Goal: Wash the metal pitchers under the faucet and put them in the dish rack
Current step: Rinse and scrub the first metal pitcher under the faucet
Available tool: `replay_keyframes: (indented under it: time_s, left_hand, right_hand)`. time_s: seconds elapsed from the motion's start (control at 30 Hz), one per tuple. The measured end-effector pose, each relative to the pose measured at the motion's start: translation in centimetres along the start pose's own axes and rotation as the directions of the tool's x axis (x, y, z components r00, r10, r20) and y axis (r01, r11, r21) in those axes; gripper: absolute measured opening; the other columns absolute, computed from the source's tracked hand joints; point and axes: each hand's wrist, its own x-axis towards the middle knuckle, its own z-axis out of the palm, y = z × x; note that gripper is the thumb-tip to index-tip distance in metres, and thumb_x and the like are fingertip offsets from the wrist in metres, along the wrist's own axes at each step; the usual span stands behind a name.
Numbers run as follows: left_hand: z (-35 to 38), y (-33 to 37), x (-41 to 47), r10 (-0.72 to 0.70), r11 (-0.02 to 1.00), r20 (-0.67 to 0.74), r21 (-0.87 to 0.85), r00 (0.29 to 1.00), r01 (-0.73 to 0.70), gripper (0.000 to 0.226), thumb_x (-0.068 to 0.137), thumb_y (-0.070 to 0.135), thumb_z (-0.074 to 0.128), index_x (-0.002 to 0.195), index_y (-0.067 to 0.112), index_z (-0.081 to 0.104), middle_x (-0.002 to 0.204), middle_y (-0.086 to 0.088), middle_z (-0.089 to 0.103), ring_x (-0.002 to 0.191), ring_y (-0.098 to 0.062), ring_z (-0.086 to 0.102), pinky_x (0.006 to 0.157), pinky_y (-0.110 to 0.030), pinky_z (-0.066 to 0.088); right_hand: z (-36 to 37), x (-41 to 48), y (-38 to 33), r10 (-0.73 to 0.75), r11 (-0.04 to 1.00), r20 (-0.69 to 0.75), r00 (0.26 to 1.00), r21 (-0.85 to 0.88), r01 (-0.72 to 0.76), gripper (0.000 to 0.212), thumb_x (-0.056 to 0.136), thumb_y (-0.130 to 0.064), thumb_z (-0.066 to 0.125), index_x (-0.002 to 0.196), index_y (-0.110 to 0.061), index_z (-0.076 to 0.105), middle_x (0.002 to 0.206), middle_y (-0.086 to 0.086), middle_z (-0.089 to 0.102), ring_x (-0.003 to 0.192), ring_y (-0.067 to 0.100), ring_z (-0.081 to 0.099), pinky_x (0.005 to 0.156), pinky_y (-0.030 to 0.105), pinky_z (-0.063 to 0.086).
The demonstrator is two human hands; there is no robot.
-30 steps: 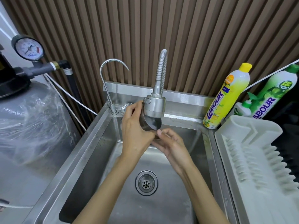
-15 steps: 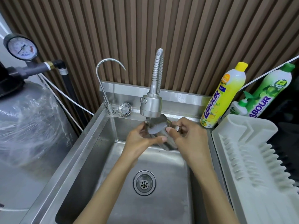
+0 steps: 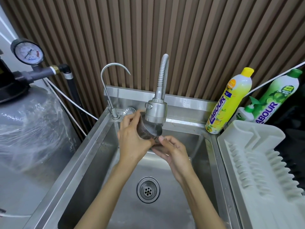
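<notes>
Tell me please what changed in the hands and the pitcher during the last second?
Half a second ago the right hand gripped the pitcher's right side at spray-head height; now it has dropped below it, fingers under its base. The left hand has shifted up onto the pitcher's left side. The pitcher stayed under the faucet throughout; the dish rack holds nothing, as before.
</notes>
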Motion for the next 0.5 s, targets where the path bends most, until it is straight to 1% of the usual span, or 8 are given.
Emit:
replay_keyframes:
  time_s: [0.1, 0.17, 0.2, 0.27, 0.33, 0.37, 0.43, 0.5]
  left_hand:
    - [-0.3, 0.2, -0.7, -0.127, 0.990, 0.001, 0.056, 0.992, 0.126, 0.098, 0.044, 0.048, 0.071, 0.136, 0.021, 0.047, 0.107, 0.004, 0.040, 0.113, -0.018, 0.044, 0.094, -0.025, 0.035]
    - [-0.2, 0.1, -1.2, -0.171, 0.984, 0.038, 0.049, 0.984, 0.169, 0.086, 0.044, 0.059, 0.075, 0.120, 0.023, 0.058, 0.101, 0.001, 0.047, 0.103, -0.019, 0.053, 0.085, -0.024, 0.039]
    - [-0.1, -0.1, -1.5, -0.197, 0.980, 0.071, 0.019, 0.978, 0.196, 0.082, 0.041, 0.065, 0.073, 0.111, 0.025, 0.062, 0.099, 0.000, 0.052, 0.097, -0.017, 0.057, 0.083, -0.025, 0.043]
    - [0.4, -0.4, -1.9, -0.249, 0.959, 0.152, -0.102, 0.957, 0.266, 0.077, 0.034, 0.071, 0.068, 0.097, 0.028, 0.068, 0.096, 0.001, 0.062, 0.091, -0.012, 0.064, 0.079, -0.021, 0.048]
    - [1.0, -0.6, -2.3, -0.275, 0.908, 0.241, -0.252, 0.931, 0.334, 0.064, 0.038, 0.059, 0.078, 0.094, 0.029, 0.070, 0.093, 0.005, 0.071, 0.086, -0.004, 0.067, 0.071, -0.011, 0.047]
    - [1.3, -0.8, -2.3, -0.272, 0.880, 0.275, -0.318, 0.922, 0.354, 0.055, 0.045, 0.046, 0.085, 0.094, 0.027, 0.071, 0.090, 0.008, 0.073, 0.083, -0.002, 0.067, 0.068, -0.008, 0.047]
    - [2.0, -1.1, -2.1, -0.239, 0.829, 0.313, -0.427, 0.919, 0.361, 0.045, 0.055, 0.017, 0.088, 0.096, 0.020, 0.069, 0.084, 0.008, 0.074, 0.080, -0.003, 0.067, 0.067, -0.007, 0.048]
    - [2.4, -1.3, -1.7, -0.191, 0.801, 0.303, -0.502, 0.934, 0.326, 0.053, 0.055, 0.002, 0.086, 0.102, 0.014, 0.064, 0.090, 0.001, 0.073, 0.086, -0.010, 0.066, 0.074, -0.013, 0.051]
  right_hand:
    - [-0.1, -0.5, -1.7, -0.023, 0.982, -0.053, 0.998, -0.186, 0.013, 0.015, 0.086, -0.018, 0.062, 0.075, -0.008, 0.059, 0.076, 0.013, 0.072, 0.073, 0.024, 0.071, 0.065, 0.029, 0.059]
    - [-0.4, -0.8, -3.0, -0.070, 0.929, -0.102, 0.992, -0.369, 0.028, 0.019, 0.083, -0.022, 0.067, 0.072, -0.009, 0.059, 0.084, 0.018, 0.073, 0.074, 0.027, 0.072, 0.060, 0.032, 0.059]
    - [-0.7, -0.9, -3.6, -0.110, 0.876, -0.128, 0.986, -0.481, 0.035, 0.022, 0.081, -0.025, 0.069, 0.070, -0.009, 0.058, 0.084, 0.019, 0.073, 0.075, 0.029, 0.072, 0.060, 0.035, 0.060]
    - [-1.1, -0.9, -4.7, -0.224, 0.709, -0.150, 0.963, -0.703, 0.056, 0.028, 0.076, -0.033, 0.071, 0.064, -0.012, 0.057, 0.075, 0.016, 0.072, 0.073, 0.032, 0.070, 0.064, 0.044, 0.060]
    - [-1.1, -1.3, -5.4, -0.312, 0.574, -0.132, 0.941, -0.815, 0.076, 0.029, 0.073, -0.038, 0.069, 0.063, -0.014, 0.056, 0.065, 0.010, 0.069, 0.069, 0.032, 0.067, 0.068, 0.047, 0.057]
    - [-1.1, -1.6, -5.5, -0.342, 0.525, -0.114, 0.933, -0.847, 0.089, 0.028, 0.074, -0.036, 0.069, 0.062, -0.015, 0.055, 0.063, 0.008, 0.068, 0.068, 0.031, 0.065, 0.069, 0.043, 0.056]
    - [-0.7, -2.3, -5.5, -0.401, 0.429, -0.073, 0.913, -0.896, 0.117, 0.025, 0.078, -0.030, 0.067, 0.063, -0.017, 0.053, 0.064, 0.004, 0.066, 0.068, 0.028, 0.061, 0.067, 0.034, 0.051]
    - [-0.5, -2.5, -5.2, -0.426, 0.444, -0.052, 0.903, -0.882, 0.159, 0.020, 0.080, -0.023, 0.067, 0.066, -0.016, 0.054, 0.082, 0.002, 0.072, 0.076, 0.022, 0.064, 0.072, 0.033, 0.052]
